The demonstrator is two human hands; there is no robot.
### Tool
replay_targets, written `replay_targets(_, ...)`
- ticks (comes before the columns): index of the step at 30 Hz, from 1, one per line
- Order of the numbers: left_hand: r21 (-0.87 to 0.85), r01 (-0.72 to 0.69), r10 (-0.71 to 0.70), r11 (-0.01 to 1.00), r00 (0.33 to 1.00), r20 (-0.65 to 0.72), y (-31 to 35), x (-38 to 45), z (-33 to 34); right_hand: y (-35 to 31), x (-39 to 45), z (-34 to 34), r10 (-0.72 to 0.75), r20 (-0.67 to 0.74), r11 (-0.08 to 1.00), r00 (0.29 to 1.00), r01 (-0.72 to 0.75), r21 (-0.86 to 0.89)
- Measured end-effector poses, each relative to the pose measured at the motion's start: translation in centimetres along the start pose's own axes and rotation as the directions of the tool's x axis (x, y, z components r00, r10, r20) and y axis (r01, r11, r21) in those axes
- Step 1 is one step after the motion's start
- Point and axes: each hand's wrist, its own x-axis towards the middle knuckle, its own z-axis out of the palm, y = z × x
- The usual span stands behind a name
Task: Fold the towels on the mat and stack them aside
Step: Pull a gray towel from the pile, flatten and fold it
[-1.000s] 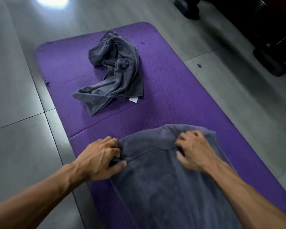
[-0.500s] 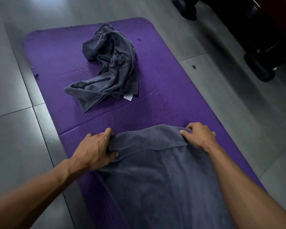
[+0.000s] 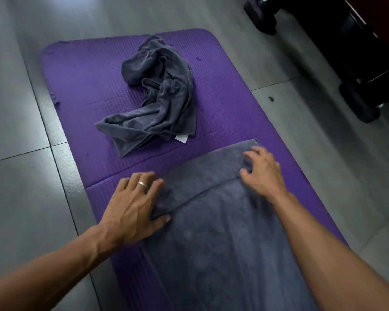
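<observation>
Purple mat carries both towels. My left hand lies spread, pressing the flat towel at its left edge; my right hand rests loosely curled on the far fold. Its long axis runs toward me. Beyond both hands, mid-mat, lies the crumpled towel

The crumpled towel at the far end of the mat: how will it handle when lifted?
The crumpled towel looks floppy: it lies in loose twists, so it would probably drape and untwist when lifted. Its plush pile suggests easy grip. Pushed across the ribbed mat, it would likely bunch, not slide.
</observation>
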Motion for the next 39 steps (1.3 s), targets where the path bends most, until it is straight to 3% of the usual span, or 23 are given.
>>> replay_targets(3, 0.057, -0.066, 0.062, 0.996, 0.995, 0.076, 1.0, -1.4, 0.7, -1.1, -2.5, 2.5, -0.294, -0.050, 0.931, 0.954, 0.274, -0.241)
replay_targets(5, 0.053, -0.089, 0.082, 0.995, 0.989, 0.126, 1.0, -1.3, 1.1, -1.3, -2.4, 3.2, -0.309, -0.089, 0.914, 0.947, 0.269, -0.305)
replay_targets(10, -0.072, -0.192, 0.200, 0.979, 0.971, 0.129, 0.5, -1.3, 0.9, -1.6, -1.9, 3.2, -0.281, -0.098, 0.936, 0.955, 0.250, -0.247)
replay_targets(12, -0.031, -0.094, 0.095, 0.995, 0.994, 0.046, 0.0, -1.1, 0.3, -1.3, -1.5, 2.4, -0.185, -0.147, 0.972, 0.972, 0.159, -0.174)
replay_targets(15, 0.086, 0.165, -0.166, 0.983, 0.986, 0.003, -1.8, 0.1, -0.2, -1.6, 1.2, 0.7, 0.113, -0.186, 0.993, 0.976, -0.104, 0.059)
replay_targets(17, 0.132, 0.189, -0.197, 0.973, 0.979, 0.050, -2.4, 0.4, 0.0, -1.2, 3.9, 0.2, 0.331, -0.082, 0.926, 0.940, -0.306, 0.222)
replay_targets(20, 0.083, 0.140, -0.144, 0.987, 0.989, 0.037, -2.2, 0.1, 0.3, 0.3, 6.6, 0.8, 0.539, 0.018, 0.800, 0.842, -0.519, 0.302)
replay_targets(24, -0.094, 0.175, -0.173, 0.980, 0.984, 0.031, -3.4, 0.5, 0.1, 1.0, 7.3, 0.8, 0.606, 0.057, 0.703, 0.793, -0.568, 0.428)
replay_targets(26, -0.130, 0.222, -0.207, 0.966, 0.971, 0.118, -4.8, 1.0, 0.0, 0.9, 8.3, 0.7, 0.599, 0.018, 0.704, 0.801, -0.537, 0.465)
replay_targets(29, -0.097, 0.241, -0.223, 0.966, 0.960, 0.169, -6.6, 1.8, -0.5, 0.3, 10.0, 0.6, 0.551, -0.038, 0.742, 0.834, -0.468, 0.480)
replay_targets(31, -0.048, 0.190, -0.184, 0.981, 0.978, 0.095, -7.2, 2.1, -0.9, -0.3, 10.6, 0.7, 0.487, -0.052, 0.788, 0.872, -0.413, 0.456)
replay_targets(34, 0.095, -0.085, 0.097, 0.992, 0.986, -0.132, -6.0, 2.7, -0.8, -2.2, 9.1, 1.0, 0.389, -0.210, 0.886, 0.897, -0.302, 0.352)
replay_targets(36, 0.037, -0.207, 0.210, 0.978, 0.965, -0.154, -3.9, 3.6, 0.0, -4.8, 6.3, 2.4, 0.210, -0.386, 0.962, 0.898, -0.119, 0.247)
replay_targets(37, -0.007, -0.215, 0.213, 0.977, 0.971, -0.106, -2.8, 4.1, 0.7, -6.5, 4.5, 3.6, 0.069, -0.385, 0.974, 0.921, 0.021, 0.225)
replay_targets(39, -0.023, -0.201, 0.202, 0.979, 0.979, 0.037, -1.3, 4.6, 2.6, -8.8, 1.2, 6.3, -0.235, -0.195, 0.948, 0.952, 0.268, 0.168)
